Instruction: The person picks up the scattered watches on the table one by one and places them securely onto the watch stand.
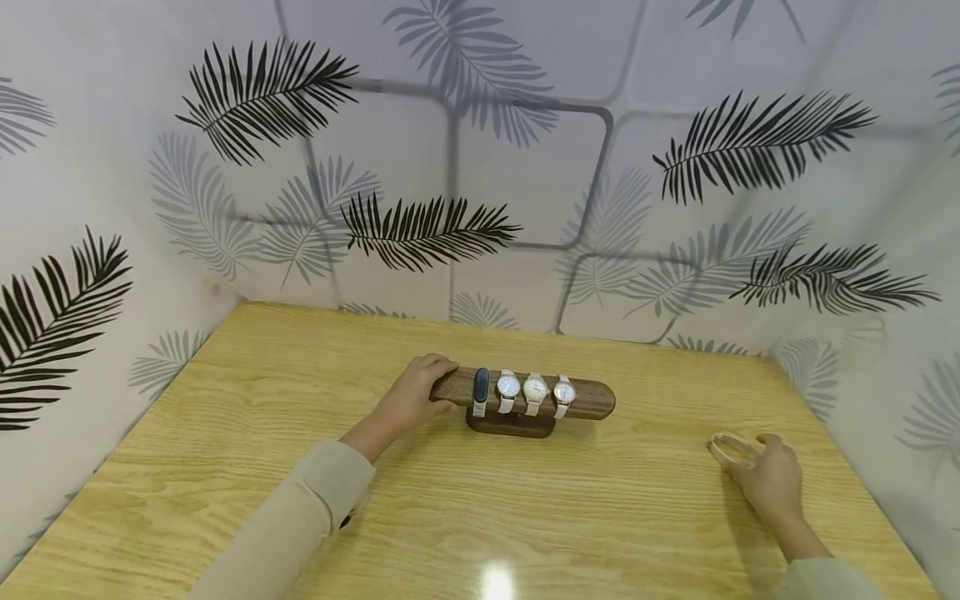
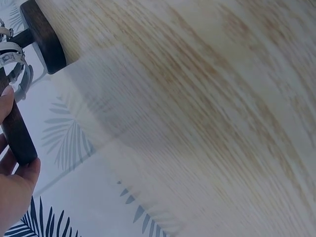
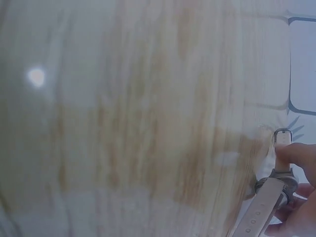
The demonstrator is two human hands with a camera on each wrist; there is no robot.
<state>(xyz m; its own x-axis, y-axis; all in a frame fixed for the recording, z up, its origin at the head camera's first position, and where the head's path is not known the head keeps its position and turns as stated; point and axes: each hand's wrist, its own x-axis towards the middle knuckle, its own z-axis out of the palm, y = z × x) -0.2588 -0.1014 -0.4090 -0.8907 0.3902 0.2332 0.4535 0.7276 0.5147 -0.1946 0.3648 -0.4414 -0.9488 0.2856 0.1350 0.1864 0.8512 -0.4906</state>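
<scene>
A dark wooden watch stand [image 1: 597,402] stands on the table, its bar raised over an oval base [image 1: 512,425]. My left hand [image 1: 411,398] grips the bar's left end; in the left wrist view the fingers wrap the bar's end [image 2: 19,140]. Round the bar sit a fitness band with a dark screen [image 1: 482,385] and three round-faced watches [image 1: 536,389] on pale straps. Off to the right, apart from the stand, my right hand [image 1: 771,482] holds another wristwatch [image 1: 726,454]. The right wrist view shows its pale holed strap [image 3: 259,210] and a thumb on the buckle end.
The light wood-grain table [image 1: 450,517] reaches back to a wall [image 1: 510,283] with a leaf pattern, and side walls rise at the left and right. Bare wood lies between the stand and my right hand. A bright light reflection [image 1: 497,579] shows near the front.
</scene>
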